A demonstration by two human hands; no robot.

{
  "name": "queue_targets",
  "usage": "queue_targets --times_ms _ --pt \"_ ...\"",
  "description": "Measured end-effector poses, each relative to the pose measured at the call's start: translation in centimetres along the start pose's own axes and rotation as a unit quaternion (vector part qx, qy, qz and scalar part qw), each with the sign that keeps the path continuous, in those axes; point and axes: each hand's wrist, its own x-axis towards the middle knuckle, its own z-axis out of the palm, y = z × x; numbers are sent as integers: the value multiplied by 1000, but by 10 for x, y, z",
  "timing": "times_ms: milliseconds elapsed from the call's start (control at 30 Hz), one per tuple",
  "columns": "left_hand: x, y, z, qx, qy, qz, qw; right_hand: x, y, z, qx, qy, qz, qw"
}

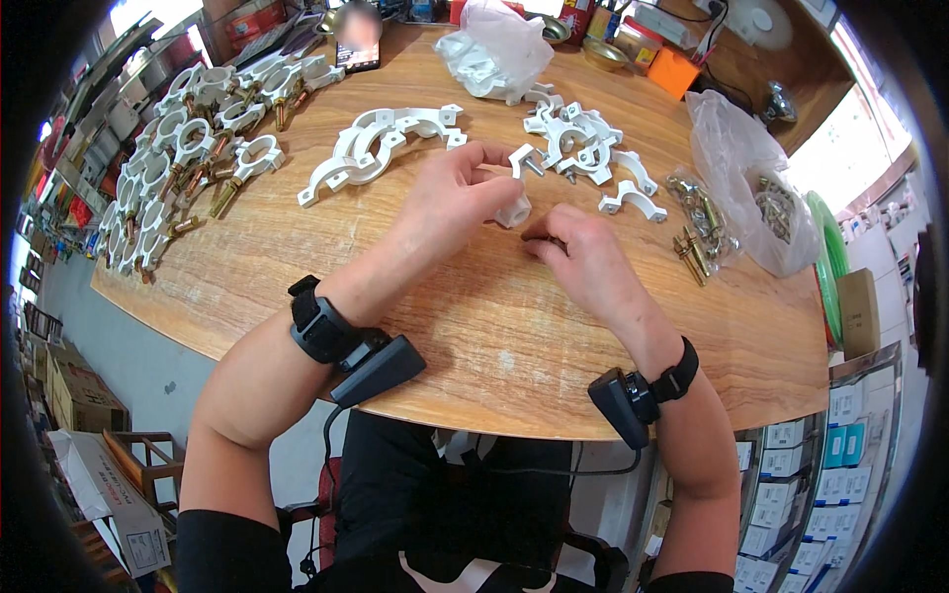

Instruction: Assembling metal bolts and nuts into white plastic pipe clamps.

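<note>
Over the middle of the table, my left hand (457,196) pinches a white plastic pipe clamp half (513,212); part of it is covered by the fingers. Just to its right is my right hand (585,252), thumb and fingertips pressed together. Whatever those fingertips hold, if anything, is hidden. Beyond the hands lies a loose pile of small white clamp halves (594,158), with a few single ones nearer me. Larger white curved clamp halves (341,176) are nested to the left of my left hand.
Many ring clamps with brass-coloured bolts (225,199) cover the table's left side. On the right lie loose bolts (690,255), a small bag of bolts (708,208) and a larger clear bag (727,133) with small hardware. A white plastic bag (494,44) and a phone (358,51) are at the back.
</note>
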Motion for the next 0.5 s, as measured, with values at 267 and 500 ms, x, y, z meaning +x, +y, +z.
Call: queue_targets --times_ms 267,500 --pt "-2 3 4 -4 0 0 1000 -2 -4 -2 -91 21 10 996" --pt "-8 10 5 2 -20 30 999 1 -18 -12 342 99 84 931"
